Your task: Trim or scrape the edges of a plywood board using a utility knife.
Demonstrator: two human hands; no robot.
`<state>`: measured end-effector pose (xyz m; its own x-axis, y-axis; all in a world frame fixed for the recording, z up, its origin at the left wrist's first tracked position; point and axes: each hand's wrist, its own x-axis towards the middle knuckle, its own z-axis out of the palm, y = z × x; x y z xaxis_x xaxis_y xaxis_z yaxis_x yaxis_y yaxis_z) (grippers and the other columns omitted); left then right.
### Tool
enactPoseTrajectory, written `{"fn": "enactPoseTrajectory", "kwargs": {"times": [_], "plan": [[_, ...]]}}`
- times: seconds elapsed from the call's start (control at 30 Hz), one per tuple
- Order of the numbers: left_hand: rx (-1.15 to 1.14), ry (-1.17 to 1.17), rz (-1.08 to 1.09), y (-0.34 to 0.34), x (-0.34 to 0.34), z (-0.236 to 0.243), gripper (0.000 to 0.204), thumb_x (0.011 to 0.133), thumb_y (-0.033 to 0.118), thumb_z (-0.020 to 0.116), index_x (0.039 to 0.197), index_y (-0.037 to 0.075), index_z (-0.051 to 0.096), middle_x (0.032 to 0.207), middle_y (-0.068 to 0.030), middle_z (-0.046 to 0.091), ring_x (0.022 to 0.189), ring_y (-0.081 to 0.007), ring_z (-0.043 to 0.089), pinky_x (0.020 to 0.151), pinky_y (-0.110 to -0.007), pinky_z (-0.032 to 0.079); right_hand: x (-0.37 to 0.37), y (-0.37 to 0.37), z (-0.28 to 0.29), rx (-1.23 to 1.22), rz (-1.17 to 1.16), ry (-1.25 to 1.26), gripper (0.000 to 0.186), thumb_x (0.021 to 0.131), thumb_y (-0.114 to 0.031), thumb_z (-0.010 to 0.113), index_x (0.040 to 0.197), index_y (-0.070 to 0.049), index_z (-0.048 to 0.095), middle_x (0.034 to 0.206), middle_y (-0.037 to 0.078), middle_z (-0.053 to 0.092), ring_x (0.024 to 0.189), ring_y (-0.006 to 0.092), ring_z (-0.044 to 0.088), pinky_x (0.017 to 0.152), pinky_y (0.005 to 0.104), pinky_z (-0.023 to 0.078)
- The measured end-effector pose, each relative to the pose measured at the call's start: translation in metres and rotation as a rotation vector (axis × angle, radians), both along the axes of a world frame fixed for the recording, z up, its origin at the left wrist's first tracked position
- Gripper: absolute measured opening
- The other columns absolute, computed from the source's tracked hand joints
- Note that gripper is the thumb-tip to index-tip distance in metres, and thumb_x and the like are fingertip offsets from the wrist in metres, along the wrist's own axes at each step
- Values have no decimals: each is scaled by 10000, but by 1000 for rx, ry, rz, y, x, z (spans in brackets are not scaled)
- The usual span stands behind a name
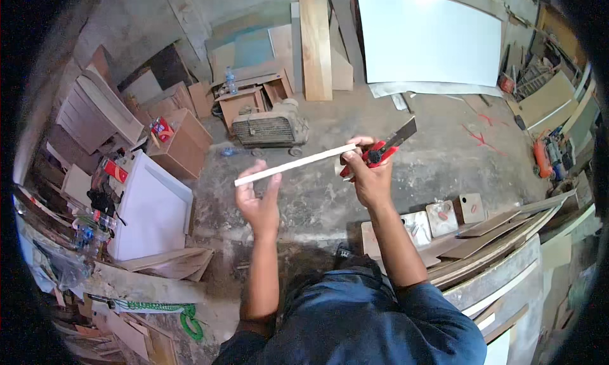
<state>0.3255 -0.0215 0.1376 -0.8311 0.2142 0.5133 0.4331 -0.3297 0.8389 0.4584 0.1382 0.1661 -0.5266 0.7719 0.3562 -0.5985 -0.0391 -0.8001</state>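
Observation:
A pale, narrow wooden strip (295,164) runs at a slant between my hands. My left hand (257,203) grips its lower left end between thumb and fingers. My right hand (371,174) is closed on a red-and-black hand tool (380,152) with a flat dark blade (401,132) angled up to the right, and it also pinches the strip's right end. Exactly what kind of tool it is I cannot tell.
Ahead stand a wheeled compressor (269,129), leaning boards (315,47) and a white panel (431,41). A white cabinet (149,212) and cardboard boxes (179,143) are at left. Pale blocks (441,217) and stacked planks (491,238) lie at right, a green coiled hose (190,322) at lower left.

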Motion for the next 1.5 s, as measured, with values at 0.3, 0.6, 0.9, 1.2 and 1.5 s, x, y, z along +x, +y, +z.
{"fn": "enactPoseTrajectory", "kwargs": {"times": [0.3, 0.6, 0.9, 1.2, 1.5], "plan": [[-324, 593, -260, -24, -7, 35, 273, 787, 14, 775, 1046, -10, 693, 977, -144, 718, 924, -223, 692, 841, -317, 540, -1, 24, -3, 25, 80, 2, 243, 861, -20, 702, 1089, -5, 619, 794, 9, 574, 655, 99, 555, 521, 237, 428], [-313, 713, -85, -8, 13, 36, 320, 811, -17, 728, 1128, -22, 687, 1095, -167, 712, 1002, -290, 707, 850, -363, 575, 17, 31, 16, 605, -440, -486, 335, 857, -307, 730, 936, -24, 567, 681, 203, 562, 635, 364, 609, 578, 410, 456], [-331, 780, 36, 2, 22, 35, 318, 812, -21, 705, 1128, -36, 672, 1078, -180, 712, 979, -324, 709, 829, -380, 569, 38, 0, 47, 1073, -484, -835, 573, 823, -623, 625, 762, -56, 574, 654, 156, 576, 620, 390, 610, 532, 477, 457], [-344, 845, 116, 3, 26, 33, 343, 809, -16, 666, 1152, -30, 662, 1082, -187, 706, 958, -346, 709, 810, -401, 571, 35, 9, 44, 1249, -611, -803, 630, 783, -707, 600, 744, -79, 567, 637, 124, 561, 573, 340, 608, 482, 445, 451], [-299, 806, 58, 4, 34, 33, 341, 822, -24, 651, 1163, -30, 664, 1110, -180, 703, 1013, -328, 698, 852, -383, 560, 34, 29, 43, 1171, -693, -927, 608, 828, -675, 581, 730, -76, 551, 645, 131, 582, 576, 357, 609, 481, 461, 437]]}}
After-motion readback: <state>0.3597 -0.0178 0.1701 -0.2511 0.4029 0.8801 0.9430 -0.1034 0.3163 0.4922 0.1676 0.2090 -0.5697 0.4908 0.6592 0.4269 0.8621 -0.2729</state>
